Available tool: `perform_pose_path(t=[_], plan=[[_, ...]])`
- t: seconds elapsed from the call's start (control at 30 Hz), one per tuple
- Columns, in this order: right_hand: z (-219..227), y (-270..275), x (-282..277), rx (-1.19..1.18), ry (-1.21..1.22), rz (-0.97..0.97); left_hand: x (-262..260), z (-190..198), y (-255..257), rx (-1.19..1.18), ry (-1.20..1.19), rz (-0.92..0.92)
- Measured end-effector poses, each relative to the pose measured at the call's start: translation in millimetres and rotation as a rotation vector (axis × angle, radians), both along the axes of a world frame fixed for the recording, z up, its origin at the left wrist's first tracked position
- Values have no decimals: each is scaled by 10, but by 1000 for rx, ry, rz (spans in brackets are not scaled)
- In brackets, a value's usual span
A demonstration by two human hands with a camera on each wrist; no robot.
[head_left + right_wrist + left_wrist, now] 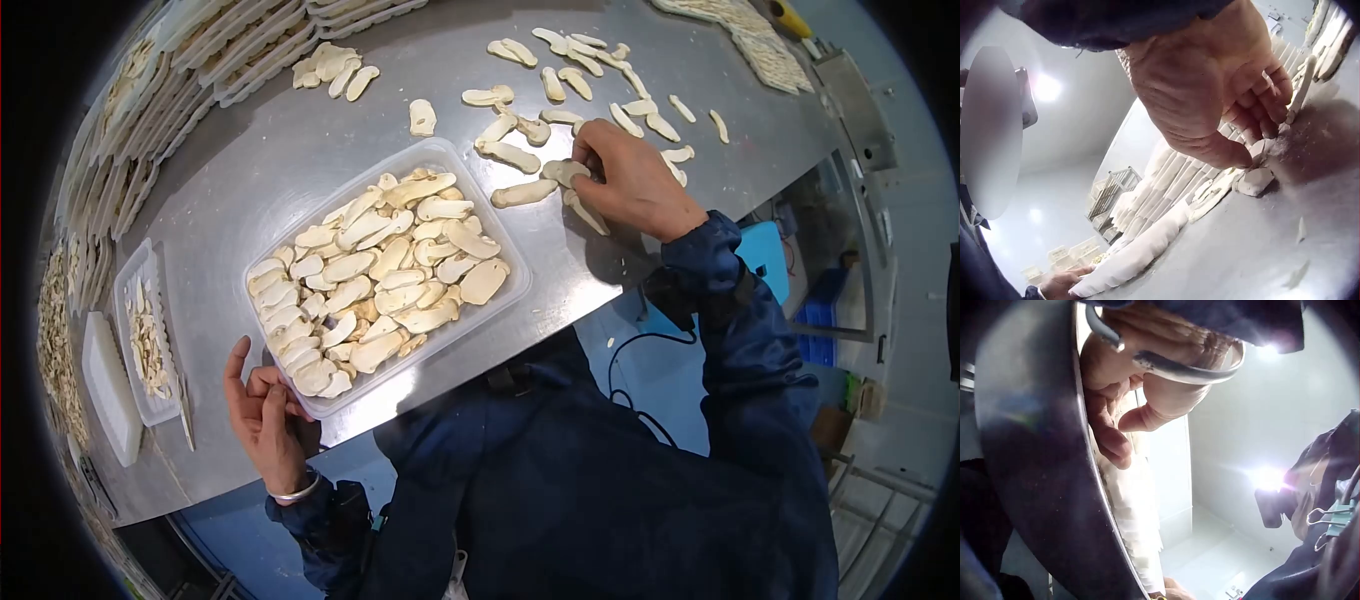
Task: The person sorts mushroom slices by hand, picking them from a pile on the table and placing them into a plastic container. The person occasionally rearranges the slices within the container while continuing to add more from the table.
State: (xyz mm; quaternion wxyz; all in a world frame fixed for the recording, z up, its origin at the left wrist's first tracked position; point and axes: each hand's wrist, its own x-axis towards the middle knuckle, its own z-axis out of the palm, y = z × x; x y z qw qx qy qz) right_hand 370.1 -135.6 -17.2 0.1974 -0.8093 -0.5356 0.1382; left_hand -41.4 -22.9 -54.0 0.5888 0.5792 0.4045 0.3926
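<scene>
A clear plastic tray (520,270) full of pale mushroom slices (390,260) lies on the metal table. At its near left corner, my left hand (268,425) rests loosely with fingers touching the tray's side and the index finger held away. To the right of the tray, my right hand (640,180) reaches down among loose slices. Its thumb and fingertips pinch a mushroom slice (1257,151) close over the tabletop. Another mushroom slice (525,193) lies just left of those fingers, and a further slice (586,213) sits under the hand.
More loose slices (510,155) are scattered across the table's far right. Stacked filled trays (200,60) stand at the far left. A narrow tray of trimmings (148,340), a knife (186,412) and a white block (112,388) lie at left. The table's near edge (560,318) runs before the body.
</scene>
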Motion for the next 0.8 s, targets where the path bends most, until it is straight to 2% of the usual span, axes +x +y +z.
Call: perform_pose_path(t=[0.03, 0.13, 0.23, 0.4, 0.63, 0.8], plan=[[12, 1, -5, 3, 69, -29, -3, -3, 2, 0, 2, 1], [-12, 10, 46, 155, -2, -10, -6, -4, 5, 2, 6, 2], [-134, 23, 119, 253, -335, 166, 4, 7, 6, 4, 15, -5], [-51, -60, 135, 212, -225, 135, 17, 29, -11, 2, 31, 15], [-130, 2, 174, 184, -343, 173, 40, 37, -20, -15, 6, 30], [-105, 46, 206, 131, -335, 153, 40, 26, -17, -4, 7, 29]])
